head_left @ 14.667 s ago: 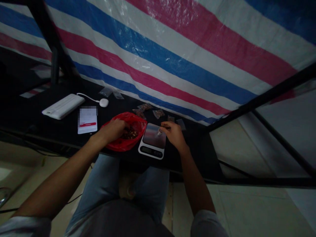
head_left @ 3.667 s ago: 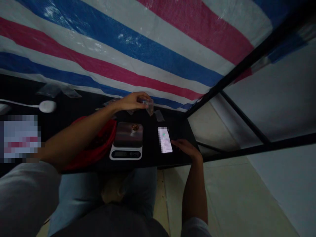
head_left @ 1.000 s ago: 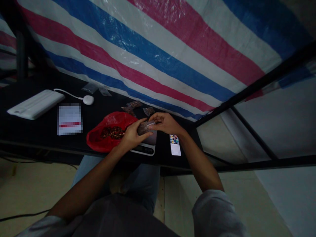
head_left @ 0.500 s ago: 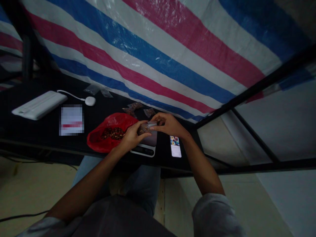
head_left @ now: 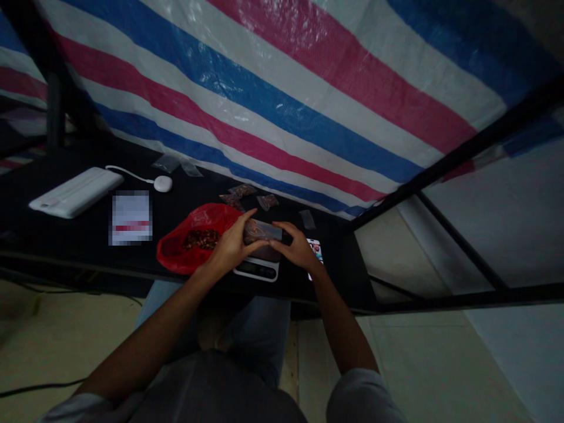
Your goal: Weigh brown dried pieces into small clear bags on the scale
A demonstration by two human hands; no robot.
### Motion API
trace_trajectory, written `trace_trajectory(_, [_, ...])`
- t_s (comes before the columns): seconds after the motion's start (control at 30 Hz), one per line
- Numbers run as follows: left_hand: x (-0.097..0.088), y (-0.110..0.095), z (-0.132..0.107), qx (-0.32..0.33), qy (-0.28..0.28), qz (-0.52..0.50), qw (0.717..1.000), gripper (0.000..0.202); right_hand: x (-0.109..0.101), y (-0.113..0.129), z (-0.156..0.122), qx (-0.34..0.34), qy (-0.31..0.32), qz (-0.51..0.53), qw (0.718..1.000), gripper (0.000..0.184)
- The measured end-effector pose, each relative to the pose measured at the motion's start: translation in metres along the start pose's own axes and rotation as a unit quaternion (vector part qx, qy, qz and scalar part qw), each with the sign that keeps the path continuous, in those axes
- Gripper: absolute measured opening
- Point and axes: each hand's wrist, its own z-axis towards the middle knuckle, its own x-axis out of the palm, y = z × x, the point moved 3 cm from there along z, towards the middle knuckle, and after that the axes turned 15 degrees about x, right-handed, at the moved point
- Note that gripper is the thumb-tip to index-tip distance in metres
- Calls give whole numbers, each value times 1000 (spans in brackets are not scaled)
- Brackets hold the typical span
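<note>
- While my left hand (head_left: 231, 244) has one end of a small clear bag (head_left: 263, 231) between thumb and fingers, my right hand (head_left: 297, 247) has the other end; both half-curled, closed only as far as the bag.
- Brown bits show inside the bag, toward the left-hand end.
- Right below the grip: white kitchen scale (head_left: 258, 270), mostly covered by bag and hands. Can't tell if the bag touches its plate.
- Just left of grip: red plastic bag (head_left: 176, 247), mouth spread, loose brown pieces (head_left: 201, 239) inside.
- Just beyond grip: three filled sachets (head_left: 268, 202).
- Beyond, to the right: flat clear sachet (head_left: 307, 220).
- Right, partly behind my wrist: lit phone (head_left: 315, 252).
- Well left: blurred-out screen (head_left: 131, 217), white round puck (head_left: 163, 184) on a cable, white slab (head_left: 77, 192).
- Farthest: striped sheet (head_left: 264, 106) behind the black table (head_left: 339, 264).
</note>
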Motion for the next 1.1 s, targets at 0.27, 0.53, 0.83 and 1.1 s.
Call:
trace_trajectory(0.27, [4,-11,1,14,17,-10,1000,81,-3,43,-18,-84,-40,-3,996,7])
trace_trajectory(0.53, [-20,-16,-1,4,17,-126,992,28,-9,39,-27,-75,-67,-7,995,9])
trace_trajectory(0.83, [-34,-34,8,32,7,-88,996,25,-9,51,-31,-105,-66,-22,992,9])
trace_trajectory(1.1, [-36,-45,9,54,41,-70,995,24,-6,57,-34,-115,-54,5,992,7])
